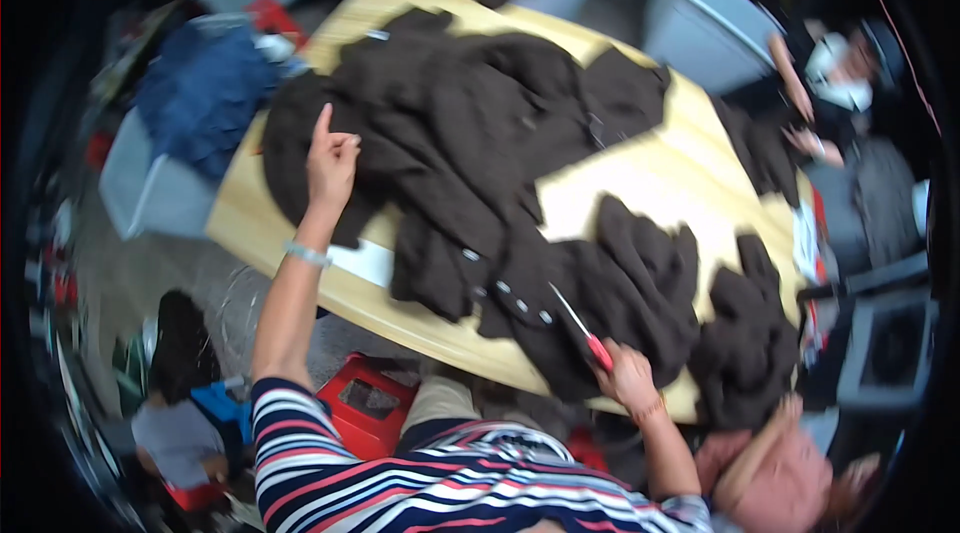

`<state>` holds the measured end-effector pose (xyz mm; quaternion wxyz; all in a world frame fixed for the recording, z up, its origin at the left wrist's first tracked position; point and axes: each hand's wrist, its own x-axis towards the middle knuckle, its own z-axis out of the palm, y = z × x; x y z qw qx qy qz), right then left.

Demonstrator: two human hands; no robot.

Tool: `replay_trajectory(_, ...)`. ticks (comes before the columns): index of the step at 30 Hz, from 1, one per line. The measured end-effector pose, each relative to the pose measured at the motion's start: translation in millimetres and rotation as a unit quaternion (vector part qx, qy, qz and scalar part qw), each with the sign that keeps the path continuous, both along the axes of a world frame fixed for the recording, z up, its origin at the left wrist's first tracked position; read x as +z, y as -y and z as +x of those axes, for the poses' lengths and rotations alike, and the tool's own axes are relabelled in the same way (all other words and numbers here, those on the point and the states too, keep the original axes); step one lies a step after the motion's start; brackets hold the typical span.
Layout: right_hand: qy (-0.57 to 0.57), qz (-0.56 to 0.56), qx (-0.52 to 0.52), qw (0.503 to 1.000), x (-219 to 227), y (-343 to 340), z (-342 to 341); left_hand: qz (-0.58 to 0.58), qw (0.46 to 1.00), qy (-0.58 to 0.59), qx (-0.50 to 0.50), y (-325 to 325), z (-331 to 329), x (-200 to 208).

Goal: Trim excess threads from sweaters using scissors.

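Observation:
My left hand [332, 165] is raised over the left part of a heap of dark brown knit garments [420, 123]. Its index finger is stretched out, the others look partly curled, and nothing shows in it. At the table's near right, my right hand [630, 380] is closed round a red-handled tool [601, 353] with a thin, pointed metal blade. The blade points up and left, above another dark brown garment [640, 283]. Small pale spots, perhaps buttons or labels, dot the cloth near the blade tip. Blur hides whether hand or blade touches the cloth.
The garments lie on a pale wooden table [690, 168]. A grey bin [150, 188] with blue cloth [205, 93] stands left; another grey bin [705, 18] is at the back right. Other people sit at the right and lower right. A red stool [365, 413] stands below the near edge.

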<state>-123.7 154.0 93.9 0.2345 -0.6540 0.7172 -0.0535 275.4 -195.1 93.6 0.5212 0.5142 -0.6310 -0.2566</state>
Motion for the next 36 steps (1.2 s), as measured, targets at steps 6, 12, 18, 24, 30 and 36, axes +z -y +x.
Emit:
replay_trajectory(6, 0.028, 0.037, -0.036, 0.998, 9.6, -7.6, 10.9, -0.113, 0.871, 0.263, -0.399, -178.9, -148.5, -40.7)
replay_trajectory(12, -0.010, 0.103, -0.047, 0.994, 9.0, -38.0, 14.5, -0.033, 0.830, 0.397, -0.391, -218.8, -179.9, -150.4)
replay_trajectory(18, 0.005, 0.061, -0.112, 0.992, -7.8, -55.8, 11.3, -0.040, 0.844, 0.341, -0.412, -191.7, -169.4, -138.6)
replay_trajectory(24, -0.077, 0.026, -0.107, 0.991, -62.2, -74.5, 13.7, -0.072, 0.838, 0.416, -0.344, -170.8, -156.0, -128.0)
replay_trajectory(30, -0.131, -0.001, -0.144, 0.981, -100.8, -94.7, 0.4, 0.165, 0.899, 0.176, -0.366, -164.7, -178.4, -94.6)
replay_trajectory(36, 0.051, 0.138, -0.152, 0.977, 9.2, -109.5, -61.1, 0.191, 0.885, 0.191, -0.379, -136.1, -183.8, -32.5)
